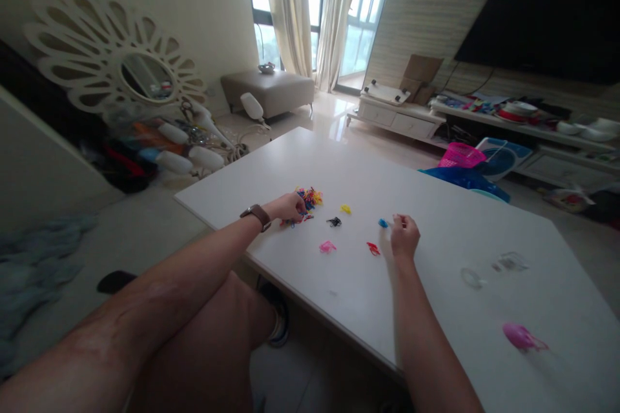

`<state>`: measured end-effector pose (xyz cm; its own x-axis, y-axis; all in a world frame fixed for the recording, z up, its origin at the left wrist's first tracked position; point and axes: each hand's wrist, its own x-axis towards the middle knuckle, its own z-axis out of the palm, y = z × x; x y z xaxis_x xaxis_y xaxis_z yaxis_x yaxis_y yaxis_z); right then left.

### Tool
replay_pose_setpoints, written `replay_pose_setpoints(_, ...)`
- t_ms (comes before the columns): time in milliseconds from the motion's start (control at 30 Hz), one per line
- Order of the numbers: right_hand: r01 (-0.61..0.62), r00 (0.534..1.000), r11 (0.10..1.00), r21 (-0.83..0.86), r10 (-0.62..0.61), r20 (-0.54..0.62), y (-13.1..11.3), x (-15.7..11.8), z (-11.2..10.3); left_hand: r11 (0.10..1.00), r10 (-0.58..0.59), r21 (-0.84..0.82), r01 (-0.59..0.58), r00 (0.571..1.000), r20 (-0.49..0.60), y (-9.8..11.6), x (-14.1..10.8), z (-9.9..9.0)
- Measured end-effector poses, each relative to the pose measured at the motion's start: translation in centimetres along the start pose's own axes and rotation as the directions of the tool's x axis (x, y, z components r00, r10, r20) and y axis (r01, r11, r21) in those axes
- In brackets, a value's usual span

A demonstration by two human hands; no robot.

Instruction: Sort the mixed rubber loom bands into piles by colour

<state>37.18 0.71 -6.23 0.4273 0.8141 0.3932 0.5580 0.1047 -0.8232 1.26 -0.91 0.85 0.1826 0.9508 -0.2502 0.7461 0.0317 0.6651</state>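
Note:
A mixed pile of small coloured rubber bands (312,197) lies on the white table (271,171). My left hand (289,207), with a watch on its wrist, reaches into the near side of the pile, fingers bent together; what they hold is hidden. Closed in a pinch, my right hand (405,234) hovers just right of a small blue heap (383,223); anything between its fingertips is too small to name. Between the hands lie separate little heaps: yellow (345,209), black (334,222), pink (327,247) and red (372,248).
Towards the table's right side are a clear plastic box (513,262), a clear ring-shaped piece (471,278) and a pink pouch-like item (519,336). Beyond the far left edge, a lamp with white shades (208,158) lies on the floor. My knee is beneath the near edge.

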Motion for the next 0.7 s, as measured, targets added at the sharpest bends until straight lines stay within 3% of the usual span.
replay_pose_setpoints(167,-0.011,1.0,1.0,0.029,0.011,0.008,-0.1,0.0,-0.2,0.999,-0.008,0.051,0.006,1.0,0.022,0.2,0.2,-0.4)
replay_pose_setpoints(467,-0.026,1.0,0.997,0.067,0.026,0.014,-0.4,-0.1,-0.3,0.992,0.02,-0.124,-0.02,1.0,-0.005,1.4,0.1,-0.8)
replay_pose_setpoints(700,-0.057,0.998,0.994,0.09,0.055,0.021,-0.4,-0.1,-0.2,0.992,0.114,0.06,-0.108,0.988,-0.104,0.5,1.0,-0.1)
